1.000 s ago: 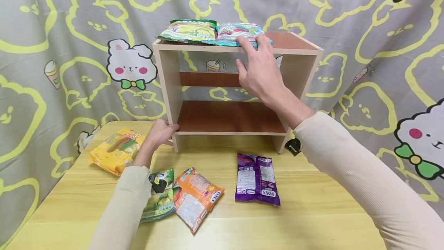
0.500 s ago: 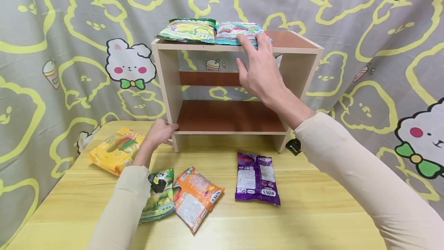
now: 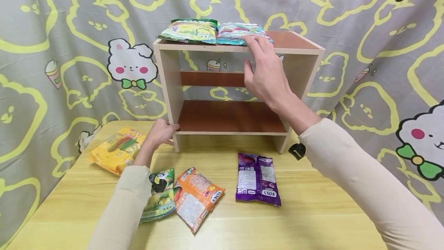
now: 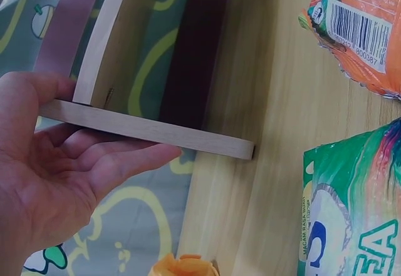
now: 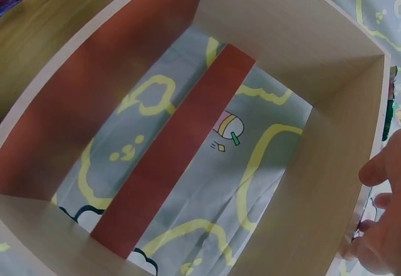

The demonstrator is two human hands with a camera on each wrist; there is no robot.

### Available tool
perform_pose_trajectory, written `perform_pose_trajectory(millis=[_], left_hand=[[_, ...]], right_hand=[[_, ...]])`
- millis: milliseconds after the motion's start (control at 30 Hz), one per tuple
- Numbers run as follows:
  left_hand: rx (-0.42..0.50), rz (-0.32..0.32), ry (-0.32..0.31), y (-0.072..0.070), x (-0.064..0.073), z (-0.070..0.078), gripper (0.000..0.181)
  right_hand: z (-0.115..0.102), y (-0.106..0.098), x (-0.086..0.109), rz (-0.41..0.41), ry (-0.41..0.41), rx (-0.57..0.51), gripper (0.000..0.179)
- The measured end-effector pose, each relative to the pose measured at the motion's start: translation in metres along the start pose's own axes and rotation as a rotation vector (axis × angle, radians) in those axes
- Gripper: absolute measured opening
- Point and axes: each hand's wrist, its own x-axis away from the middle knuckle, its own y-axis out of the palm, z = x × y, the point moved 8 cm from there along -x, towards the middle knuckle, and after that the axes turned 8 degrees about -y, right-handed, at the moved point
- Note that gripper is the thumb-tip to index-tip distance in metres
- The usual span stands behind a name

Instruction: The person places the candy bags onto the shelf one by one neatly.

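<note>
A small wooden shelf [image 3: 229,117] with brown boards and pale sides stands on the table in the head view. My left hand [image 3: 161,132] grips the lower part of its left side panel [image 4: 150,126], thumb on the inner side and fingers along the outer side. On the top board lie a green-and-yellow snack packet [image 3: 190,31] and, to its right, a teal-and-pink packet [image 3: 236,33]. My right hand [image 3: 265,68] reaches up to the top front edge, fingers loosely bent, fingertips at the teal packet's near right corner.
On the table [image 3: 312,211] lie a purple candy bag [image 3: 258,179] in front of the shelf, an orange bag [image 3: 197,198] and a green bag [image 3: 161,203] partly under the left sleeve. A yellow packet [image 3: 116,151] is at the left. A patterned curtain [image 3: 364,41] hangs behind.
My right hand has shifted slightly right and toward me, uncovering more of the teal packet. The left hand, the shelf and the packets stay where they were.
</note>
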Motion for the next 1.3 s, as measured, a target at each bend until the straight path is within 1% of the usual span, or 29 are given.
perform_pose_trajectory(millis=[233, 300, 467, 500, 567, 633, 767, 933, 1100, 1300], left_hand=[[-0.002, 0.005, 0.002, 0.000, -0.002, -0.002, 0.041], [-0.001, 0.004, 0.000, 0.000, -0.002, -0.002, 0.039], [-0.003, 0.006, -0.001, 0.001, -0.002, -0.001, 0.029], [-0.005, 0.007, 0.001, 0.001, -0.002, 0.000, 0.028], [-0.011, 0.007, 0.006, 0.001, -0.002, 0.001, 0.029], [-0.012, 0.005, 0.009, 0.000, -0.002, 0.001, 0.034], [-0.006, 0.000, 0.005, 0.001, -0.001, 0.001, 0.043], [-0.007, 0.002, 0.005, -0.001, -0.001, 0.000, 0.046], [-0.012, 0.003, 0.010, -0.001, -0.001, 0.000, 0.048], [-0.004, 0.003, 0.003, 0.001, 0.001, 0.001, 0.047]], right_hand=[[0.003, 0.004, 0.011, -0.073, 0.038, -0.013, 0.054], [0.003, 0.003, 0.013, -0.072, 0.040, -0.015, 0.055], [-0.001, -0.003, 0.020, -0.030, 0.036, -0.004, 0.051], [-0.002, -0.003, 0.023, -0.028, 0.035, -0.001, 0.049], [-0.003, -0.001, 0.029, -0.049, 0.042, -0.002, 0.047], [-0.001, 0.004, 0.038, -0.095, 0.057, -0.004, 0.044], [0.008, 0.020, 0.058, -0.216, 0.107, -0.004, 0.037], [0.024, 0.038, 0.086, -0.338, 0.158, 0.013, 0.026], [0.039, 0.053, 0.115, -0.428, 0.214, 0.016, 0.027], [0.055, 0.073, 0.154, -0.524, 0.272, -0.001, 0.025]])
